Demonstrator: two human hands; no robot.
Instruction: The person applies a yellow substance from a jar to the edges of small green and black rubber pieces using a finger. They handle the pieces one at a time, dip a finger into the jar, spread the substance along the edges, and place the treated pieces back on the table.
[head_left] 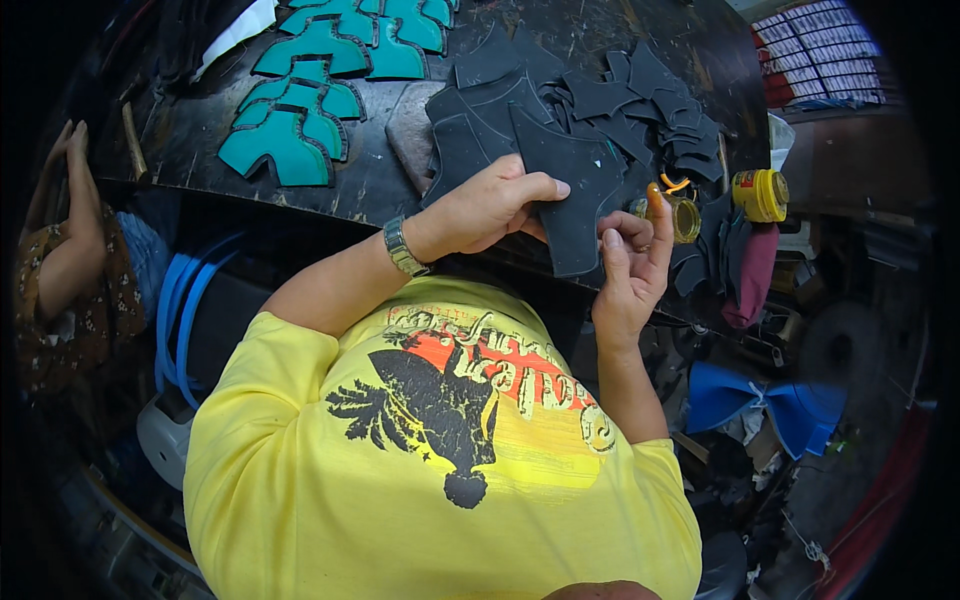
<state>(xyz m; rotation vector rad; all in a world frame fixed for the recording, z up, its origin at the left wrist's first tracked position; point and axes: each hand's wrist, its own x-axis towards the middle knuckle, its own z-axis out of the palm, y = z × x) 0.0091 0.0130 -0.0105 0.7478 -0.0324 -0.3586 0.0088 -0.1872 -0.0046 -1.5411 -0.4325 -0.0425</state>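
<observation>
My left hand [485,207] grips a flat black cut piece [575,215] with curved edges, which looks like a shoe-upper part. Its thumb lies on top; the other fingers are mostly hidden beneath. Beside the piece's right edge is my right hand [630,275], holding nothing, its index finger raised and the others partly curled. Amber-brown glue-like stuff coats that fingertip. Just behind it, an open jar [686,220] with a yellowish inside lies or tilts at the table's edge. More black cut pieces [475,115] are spread and heaped beyond my hands.
Green pieces with dark edges [285,145] overlap in rows at the far left of the dark table [370,205]. A yellow jar [760,195] and maroon cloth [752,275] are at right. Another person's arms [85,210] show at left, near a blue-backed chair [180,320].
</observation>
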